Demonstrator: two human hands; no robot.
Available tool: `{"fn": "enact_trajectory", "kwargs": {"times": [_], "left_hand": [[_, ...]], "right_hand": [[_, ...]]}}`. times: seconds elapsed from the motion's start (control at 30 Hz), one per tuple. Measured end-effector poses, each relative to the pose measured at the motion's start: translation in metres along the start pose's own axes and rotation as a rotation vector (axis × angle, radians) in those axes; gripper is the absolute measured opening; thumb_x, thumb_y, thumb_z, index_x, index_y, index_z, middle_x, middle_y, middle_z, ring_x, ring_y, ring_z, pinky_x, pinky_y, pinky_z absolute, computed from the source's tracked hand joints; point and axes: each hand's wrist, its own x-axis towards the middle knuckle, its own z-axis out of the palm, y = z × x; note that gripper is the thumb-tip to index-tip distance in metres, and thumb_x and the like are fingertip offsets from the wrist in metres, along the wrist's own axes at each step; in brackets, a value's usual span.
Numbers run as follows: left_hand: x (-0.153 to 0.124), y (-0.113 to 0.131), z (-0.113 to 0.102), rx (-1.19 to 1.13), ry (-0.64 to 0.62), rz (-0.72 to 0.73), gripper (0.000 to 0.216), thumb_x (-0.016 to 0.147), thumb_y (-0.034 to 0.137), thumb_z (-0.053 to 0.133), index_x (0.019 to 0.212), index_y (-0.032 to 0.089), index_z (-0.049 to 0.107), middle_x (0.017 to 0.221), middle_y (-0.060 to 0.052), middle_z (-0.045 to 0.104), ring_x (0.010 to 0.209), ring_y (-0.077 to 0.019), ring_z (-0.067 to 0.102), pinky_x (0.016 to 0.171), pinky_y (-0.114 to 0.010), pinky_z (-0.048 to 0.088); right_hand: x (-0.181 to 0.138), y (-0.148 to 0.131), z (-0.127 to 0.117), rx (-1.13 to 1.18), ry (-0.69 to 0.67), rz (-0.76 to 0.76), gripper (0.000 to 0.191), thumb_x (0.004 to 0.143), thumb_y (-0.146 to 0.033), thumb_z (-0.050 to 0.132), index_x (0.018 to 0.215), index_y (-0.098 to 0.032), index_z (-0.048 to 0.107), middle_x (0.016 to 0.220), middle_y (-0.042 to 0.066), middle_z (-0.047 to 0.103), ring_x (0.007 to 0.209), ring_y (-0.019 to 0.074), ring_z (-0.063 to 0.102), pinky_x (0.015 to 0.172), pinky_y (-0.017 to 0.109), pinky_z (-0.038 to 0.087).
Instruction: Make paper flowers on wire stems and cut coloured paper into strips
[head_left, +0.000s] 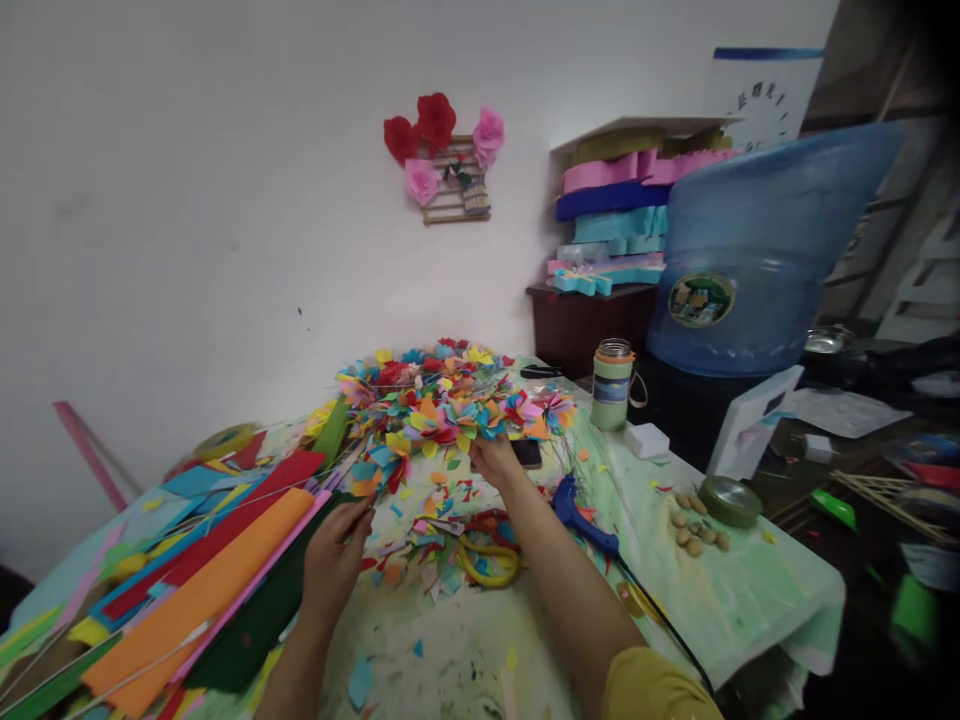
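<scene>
My left hand (337, 555) is closed in a pinch just below a multicoloured paper flower (384, 468) with blue, orange and red petals; its thin stem seems to be between the fingers. My right hand (495, 463) reaches forward to the near edge of a heap of paper flowers (435, 385). Its fingers are closed at a flower with blue and yellow petals (486, 418), which partly hides the fingertips. Between my arms lie yellow-handled scissors (491, 566) among paper scraps. A blue glue gun (581, 515) rests beside my right forearm.
Coloured paper strips (217, 560) cover the table's left side. A dark phone (527, 454) lies behind my right wrist. At the right stand a green bottle (611, 385) and a white box (646, 441), with a tape roll (730, 500) and small stones (697, 540) nearer. A large blue water jug (750, 250) stands behind.
</scene>
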Motion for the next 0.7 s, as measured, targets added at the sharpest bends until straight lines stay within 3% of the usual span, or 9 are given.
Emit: {"fn": "enact_trajectory", "kwargs": {"times": [0.23,0.37,0.47,0.7], "left_hand": [[0.000,-0.004,0.000,0.124,0.079,0.082,0.034,0.080,0.045,0.057,0.097,0.019,0.070,0.093,-0.008,0.068,0.084,-0.0214,0.063,0.073,-0.031,0.050],[-0.001,0.005,-0.004,0.221,0.129,0.224,0.024,0.082,0.037,0.055,0.072,0.018,0.065,0.072,-0.005,0.063,0.069,-0.0188,0.060,0.065,-0.029,0.048],[-0.001,0.012,-0.006,0.224,0.092,0.295,0.020,0.083,0.026,0.050,0.069,0.018,0.062,0.071,-0.004,0.061,0.067,-0.0166,0.058,0.062,-0.026,0.046],[0.002,0.012,-0.004,0.190,0.166,0.198,0.023,0.083,0.032,0.054,0.067,0.017,0.060,0.071,-0.004,0.060,0.067,-0.0167,0.058,0.064,-0.027,0.046]], "right_hand": [[-0.001,0.002,0.005,0.017,0.002,0.016,0.032,0.052,-0.013,0.073,0.075,-0.024,0.053,0.065,-0.005,0.062,0.068,0.0153,0.065,0.063,0.028,0.054],[0.000,0.000,0.003,0.011,0.005,0.056,0.029,0.056,-0.014,0.076,0.075,-0.022,0.055,0.062,-0.005,0.062,0.058,0.0115,0.062,0.056,0.022,0.053],[0.001,-0.001,0.001,0.007,-0.005,0.082,0.025,0.059,-0.016,0.077,0.071,-0.020,0.055,0.059,-0.005,0.061,0.052,0.0083,0.060,0.051,0.018,0.051],[0.000,-0.001,0.003,0.014,-0.007,0.066,0.031,0.055,-0.008,0.076,0.073,-0.022,0.055,0.063,-0.007,0.062,0.057,0.0086,0.063,0.058,0.019,0.055]]}}
